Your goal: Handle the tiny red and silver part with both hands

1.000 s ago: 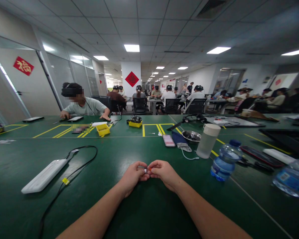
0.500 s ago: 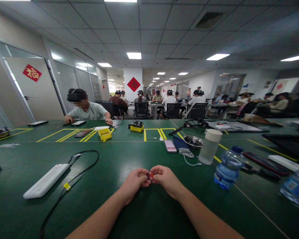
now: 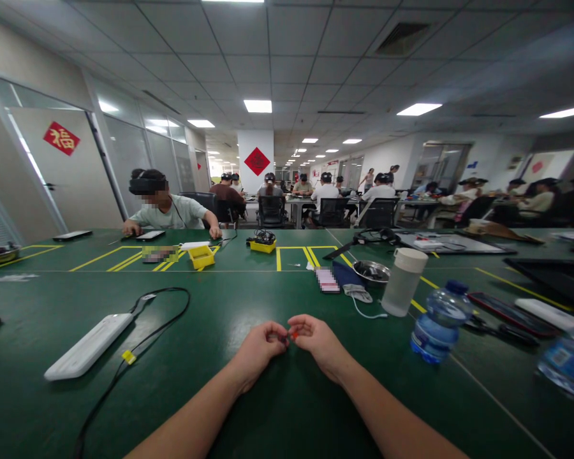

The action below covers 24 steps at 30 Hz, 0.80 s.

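Close together over the green table (image 3: 229, 408), my two hands meet near the middle of the view. My right hand (image 3: 318, 341) pinches a small orange-red piece (image 3: 294, 335) between thumb and fingertips; its kind is too small to make out. My left hand (image 3: 262, 346) is closed too, thumb against fingers, around something small and dark that its fingertips mostly hide. A narrow gap separates the fingertips of the two hands.
A white power bank (image 3: 90, 347) with a black cable (image 3: 165, 328) lies left. To the right stand a frosted cup (image 3: 404, 284) and a water bottle (image 3: 440, 325). Ahead are a metal bowl (image 3: 372, 271) and yellow trays (image 3: 201, 257). Across the table sits a person (image 3: 172, 210).
The fingertips of my hands have drawn slightly apart, the right hand's fingers lifting and spreading a little. The person across the table has shifted an arm.
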Each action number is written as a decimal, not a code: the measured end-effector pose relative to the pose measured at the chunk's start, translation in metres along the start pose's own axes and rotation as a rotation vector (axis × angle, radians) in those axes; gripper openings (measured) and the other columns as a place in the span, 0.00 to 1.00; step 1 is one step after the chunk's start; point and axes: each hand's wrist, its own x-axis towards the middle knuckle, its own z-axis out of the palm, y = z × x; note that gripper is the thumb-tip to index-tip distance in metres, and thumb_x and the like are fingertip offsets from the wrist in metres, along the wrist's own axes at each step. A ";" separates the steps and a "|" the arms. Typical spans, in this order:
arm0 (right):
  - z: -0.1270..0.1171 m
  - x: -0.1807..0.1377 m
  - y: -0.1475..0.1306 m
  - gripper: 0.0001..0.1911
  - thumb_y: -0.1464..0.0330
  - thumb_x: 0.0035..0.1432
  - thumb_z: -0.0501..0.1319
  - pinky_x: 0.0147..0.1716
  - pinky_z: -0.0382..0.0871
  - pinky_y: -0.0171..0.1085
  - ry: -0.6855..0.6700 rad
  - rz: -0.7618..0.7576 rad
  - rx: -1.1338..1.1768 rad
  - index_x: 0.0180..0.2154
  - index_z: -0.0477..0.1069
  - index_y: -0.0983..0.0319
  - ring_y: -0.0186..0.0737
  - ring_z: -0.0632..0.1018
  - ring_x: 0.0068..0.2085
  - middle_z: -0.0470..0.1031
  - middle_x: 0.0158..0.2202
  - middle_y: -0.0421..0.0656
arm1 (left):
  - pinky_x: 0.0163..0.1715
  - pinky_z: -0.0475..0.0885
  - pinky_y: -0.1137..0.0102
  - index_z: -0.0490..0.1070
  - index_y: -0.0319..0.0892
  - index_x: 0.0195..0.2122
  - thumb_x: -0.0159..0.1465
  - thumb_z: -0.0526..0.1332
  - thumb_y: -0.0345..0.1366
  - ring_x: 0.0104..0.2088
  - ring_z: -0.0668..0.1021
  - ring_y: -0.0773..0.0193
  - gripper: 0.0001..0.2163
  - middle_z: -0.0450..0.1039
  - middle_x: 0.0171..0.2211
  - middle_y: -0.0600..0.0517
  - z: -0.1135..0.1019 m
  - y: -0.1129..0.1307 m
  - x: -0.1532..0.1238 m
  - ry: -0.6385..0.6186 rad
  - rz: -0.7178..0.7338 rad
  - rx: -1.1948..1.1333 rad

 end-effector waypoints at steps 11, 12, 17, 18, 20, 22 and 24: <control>0.001 -0.001 -0.001 0.13 0.75 0.45 0.60 0.36 0.68 0.36 -0.055 0.008 -0.119 0.36 0.73 0.65 0.38 0.77 0.34 0.77 0.33 0.43 | 0.30 0.68 0.72 0.67 0.38 0.35 0.53 0.60 0.29 0.28 0.76 0.66 0.08 0.73 0.27 0.50 0.002 -0.003 0.002 0.022 0.013 -0.015; 0.001 -0.002 -0.001 0.11 0.73 0.45 0.61 0.35 0.68 0.36 -0.055 0.013 -0.146 0.35 0.73 0.65 0.38 0.77 0.33 0.77 0.31 0.43 | 0.29 0.68 0.72 0.67 0.38 0.35 0.54 0.60 0.30 0.27 0.76 0.66 0.08 0.73 0.26 0.51 0.002 -0.003 0.003 0.022 0.014 -0.010; 0.000 -0.002 -0.003 0.07 0.70 0.45 0.63 0.31 0.68 0.35 -0.005 0.058 -0.220 0.31 0.72 0.64 0.37 0.77 0.28 0.76 0.24 0.40 | 0.24 0.65 0.75 0.66 0.39 0.33 0.54 0.62 0.35 0.25 0.74 0.67 0.08 0.71 0.24 0.52 0.003 -0.002 0.003 0.041 0.027 0.063; 0.000 -0.002 -0.003 0.07 0.70 0.45 0.62 0.30 0.69 0.35 -0.005 0.067 -0.210 0.31 0.72 0.64 0.37 0.77 0.27 0.76 0.23 0.40 | 0.23 0.64 0.75 0.66 0.39 0.32 0.54 0.62 0.35 0.25 0.73 0.67 0.08 0.71 0.24 0.52 0.003 -0.001 0.002 0.045 0.033 0.075; 0.000 -0.002 -0.002 0.07 0.70 0.45 0.62 0.30 0.69 0.35 -0.007 0.073 -0.193 0.31 0.71 0.64 0.37 0.76 0.26 0.75 0.22 0.39 | 0.23 0.63 0.75 0.66 0.39 0.33 0.54 0.62 0.35 0.24 0.72 0.68 0.08 0.70 0.24 0.54 0.002 0.000 0.002 0.045 0.043 0.085; 0.000 -0.001 -0.001 0.07 0.70 0.45 0.63 0.30 0.69 0.35 -0.007 0.061 -0.181 0.31 0.71 0.64 0.37 0.76 0.26 0.75 0.23 0.39 | 0.23 0.62 0.75 0.67 0.39 0.35 0.54 0.62 0.35 0.24 0.72 0.69 0.09 0.70 0.24 0.54 0.002 0.001 0.002 0.042 0.052 0.077; 0.000 -0.001 0.000 0.07 0.70 0.44 0.63 0.31 0.69 0.36 -0.004 0.043 -0.162 0.30 0.71 0.64 0.37 0.77 0.28 0.76 0.24 0.40 | 0.24 0.61 0.75 0.68 0.39 0.38 0.55 0.61 0.36 0.25 0.72 0.69 0.11 0.71 0.26 0.53 0.001 0.000 0.002 0.045 0.059 0.071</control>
